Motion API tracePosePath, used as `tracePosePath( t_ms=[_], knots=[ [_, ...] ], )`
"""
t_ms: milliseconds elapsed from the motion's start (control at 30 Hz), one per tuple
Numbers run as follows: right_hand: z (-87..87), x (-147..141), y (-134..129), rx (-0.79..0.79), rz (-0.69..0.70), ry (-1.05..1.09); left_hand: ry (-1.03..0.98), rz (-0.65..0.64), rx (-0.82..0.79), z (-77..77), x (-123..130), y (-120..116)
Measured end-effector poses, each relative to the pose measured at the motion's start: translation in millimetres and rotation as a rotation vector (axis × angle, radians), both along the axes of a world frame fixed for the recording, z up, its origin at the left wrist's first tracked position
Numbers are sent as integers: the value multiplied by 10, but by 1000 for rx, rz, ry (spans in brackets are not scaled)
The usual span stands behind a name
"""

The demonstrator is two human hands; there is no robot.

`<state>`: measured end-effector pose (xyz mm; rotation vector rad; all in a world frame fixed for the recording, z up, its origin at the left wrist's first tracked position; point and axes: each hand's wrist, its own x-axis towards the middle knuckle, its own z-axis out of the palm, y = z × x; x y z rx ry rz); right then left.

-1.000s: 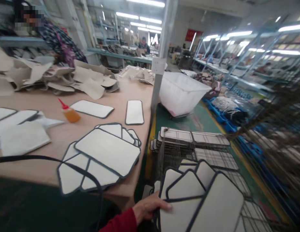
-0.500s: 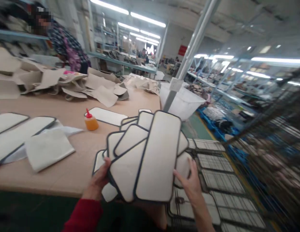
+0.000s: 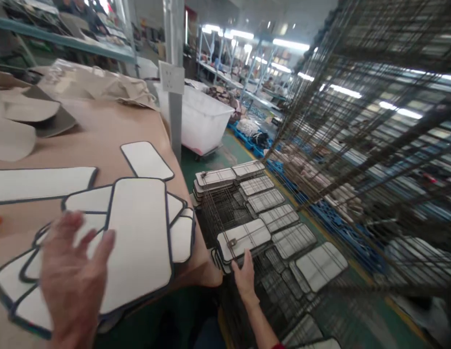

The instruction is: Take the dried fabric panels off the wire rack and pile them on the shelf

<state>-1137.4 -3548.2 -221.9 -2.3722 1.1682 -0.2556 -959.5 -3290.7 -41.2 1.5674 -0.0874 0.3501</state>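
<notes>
A fanned pile of white rounded pads with dark edging (image 3: pixel 138 242) lies on the tan table near its front right corner. Over the pile's left part is my left hand (image 3: pixel 74 276), blurred, its fingers apart and nothing in it. My right hand (image 3: pixel 245 281) reaches to the wire rack on the right, thumb and fingers spread, by the near edge of a white pad (image 3: pixel 244 238) lying on the rack. Whether the fingertips touch that pad or the wires, I cannot tell. A small metal-looking piece (image 3: pixel 231 243) sits at that pad's left side.
More pads (image 3: pixel 279 218) lie in rows on the wire rack, whose raised wire shelves (image 3: pixel 356 145) slant across the right. Another pad (image 3: pixel 147 160) lies at the table's right edge. Behind stand a metal post (image 3: pixel 175 116) and a white bin (image 3: pixel 205 118). Beige cut pieces (image 3: pixel 98 82) cover the table's back.
The pile of pads, held between both hands before, now lies on the table, let go. My right hand has moved over to the rack. The view has turned right.
</notes>
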Motion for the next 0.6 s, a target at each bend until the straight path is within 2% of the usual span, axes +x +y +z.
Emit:
tracePosePath(
  t_ms=[67, 133, 200, 267, 367, 433, 500, 600],
  knots=[
    [-311, -430, -56, 41, -91, 123, 6, -252, -69, 32, -226, -525],
    [-553, -714, -4, 66, -139, 215, 98, -525, -1, -99, -421, -973],
    [-689, -827, 32, 64, -155, 259, 215, -734, 120, -358, -558, -1320],
    [-720, -838, -40, 48, -158, 273, 343, -890, 195, -682, -630, -1585],
    [-609, -848, -274, 31, -153, 270, 542, -1042, 280, -1172, -660, -1876],
    [-441, -892, -376, 6, -148, 243, 619, -1023, 334, -1438, -662, -2016],
    [-201, -945, -386, -38, -144, 194, 643, -982, 356, -1625, -672, -2135],
    [303, -1028, -337, -125, -153, 115, 650, -990, 345, -1764, -725, -2312]
  ],
)
